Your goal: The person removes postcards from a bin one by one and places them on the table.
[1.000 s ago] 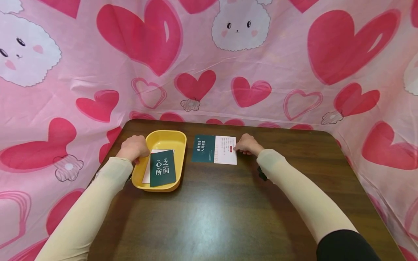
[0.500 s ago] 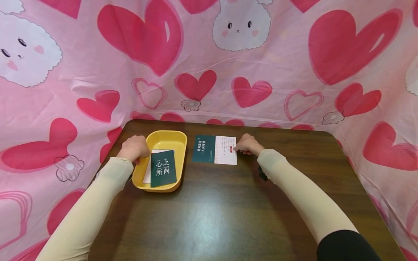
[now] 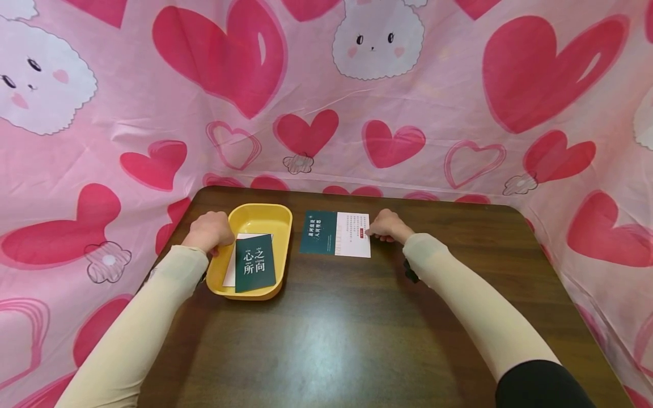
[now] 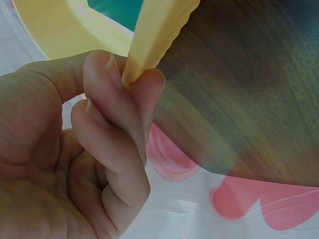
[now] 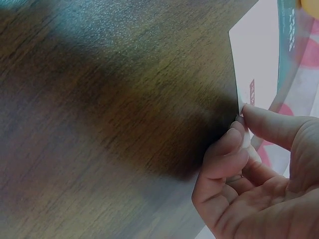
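Note:
My left hand (image 3: 209,231) pinches the left rim of a yellow plastic tray (image 3: 257,217); in the left wrist view thumb and fingertips close round the tray's rim (image 4: 152,40). Inside the tray, a dark green card (image 3: 255,263) with white characters overlaps a white card (image 3: 229,275). My right hand (image 3: 389,225) holds the right edge of a printed card (image 3: 352,238), green on its left half and white on its right. The right wrist view has this card's white part (image 5: 256,55) between thumb and fingertips, the other fingers curled beneath.
A dark brown wooden table (image 3: 316,340) carries everything, its near part bare and glossy. Just behind its far edge hangs a pink cloth (image 3: 347,90) printed with hearts, which also runs down both sides. The printed card lies a short way right of the tray.

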`<state>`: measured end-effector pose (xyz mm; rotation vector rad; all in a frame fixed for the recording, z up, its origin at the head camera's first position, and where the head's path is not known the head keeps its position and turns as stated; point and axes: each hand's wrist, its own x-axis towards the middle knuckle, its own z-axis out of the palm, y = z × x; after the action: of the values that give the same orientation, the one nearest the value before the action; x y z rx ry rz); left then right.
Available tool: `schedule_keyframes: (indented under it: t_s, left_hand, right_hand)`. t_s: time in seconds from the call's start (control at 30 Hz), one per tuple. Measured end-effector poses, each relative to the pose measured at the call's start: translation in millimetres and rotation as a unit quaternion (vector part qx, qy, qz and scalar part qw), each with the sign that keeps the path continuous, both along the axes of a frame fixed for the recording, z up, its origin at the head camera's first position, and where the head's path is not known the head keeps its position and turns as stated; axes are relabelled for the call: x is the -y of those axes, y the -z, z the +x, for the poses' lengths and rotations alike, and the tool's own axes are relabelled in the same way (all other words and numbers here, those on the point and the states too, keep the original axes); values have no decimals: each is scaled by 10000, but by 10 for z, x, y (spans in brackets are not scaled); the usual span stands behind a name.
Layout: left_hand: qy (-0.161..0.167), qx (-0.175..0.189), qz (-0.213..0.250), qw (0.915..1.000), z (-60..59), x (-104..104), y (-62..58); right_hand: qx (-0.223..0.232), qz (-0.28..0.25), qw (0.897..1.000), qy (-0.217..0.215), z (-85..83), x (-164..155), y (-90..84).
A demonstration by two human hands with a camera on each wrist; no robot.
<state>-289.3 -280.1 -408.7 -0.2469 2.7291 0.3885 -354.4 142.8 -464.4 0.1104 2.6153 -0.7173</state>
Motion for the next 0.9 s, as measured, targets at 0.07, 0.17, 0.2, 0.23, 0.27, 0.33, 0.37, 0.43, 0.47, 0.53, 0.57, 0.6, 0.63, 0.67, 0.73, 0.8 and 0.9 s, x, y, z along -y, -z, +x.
schedule_keyframes:
  t_s: [0.07,0.17,0.2,0.23,0.27,0.33,0.37,0.43,0.47,0.53,0.57,0.6,0.63,0.67,0.73,0.8,0.9]
  left_hand:
    - [-13,1,16,10000,3,-1,-1]
    - [-16,-1,3,10000,3,0,-4]
    - [-14,-5,1,10000,1,1,-6]
    - [-5,-8,-7,10000,-1,2,-7]
    - [2,-5,-9,10000,-3,0,-9]
    - [15,-1,-19,10000,-10,2,-8]
    - [21,-4,-21,10000,-13,4,-6]
    - [14,-1,-14,10000,-12,1,-5]
    - [14,-2,-8,10000,-9,-1,-6]
    - [23,-8,-7,10000,-3,-3,-9]
    - [24,-12,-4,10000,2,-5,-12]
    - [29,-12,-2,10000,5,-6,-17]
    - [46,-20,-11,10000,6,-6,-20]
    - [51,-16,-7,10000,7,-8,-24]
    - [61,-18,-17,10000,6,-8,-27]
    - [79,-30,-35,10000,2,-7,-23]
    - [64,-12,-27,10000,4,-10,-13]
  right_hand:
    - [3,4,10000,8,4,1,-6]
    - [32,9,10000,28,8,1,-13]
    - [44,16,10000,29,8,0,-19]
    - [52,31,10000,16,8,-2,-21]
    - [58,45,10000,2,9,-4,-24]
    - [60,84,9999,-13,3,-7,-26]
    - [61,100,9999,-33,-2,-7,-27]
    - [58,128,9999,-46,-20,-8,-13]
    - [60,137,9999,-58,-33,-9,-4]
    - [64,135,9999,-62,-46,-5,4]
    - [62,132,9999,-69,-52,-5,9]
    - [66,124,9999,-67,-54,-6,10]
    - [66,111,9999,-61,-51,-5,8]
    - [60,102,9999,-54,-44,-4,3]
    - [31,59,10000,-60,-29,-7,-4]
    - [12,-18,10000,-62,-13,-15,-8]
    - [-8,-213,9997,-70,13,-36,-2]
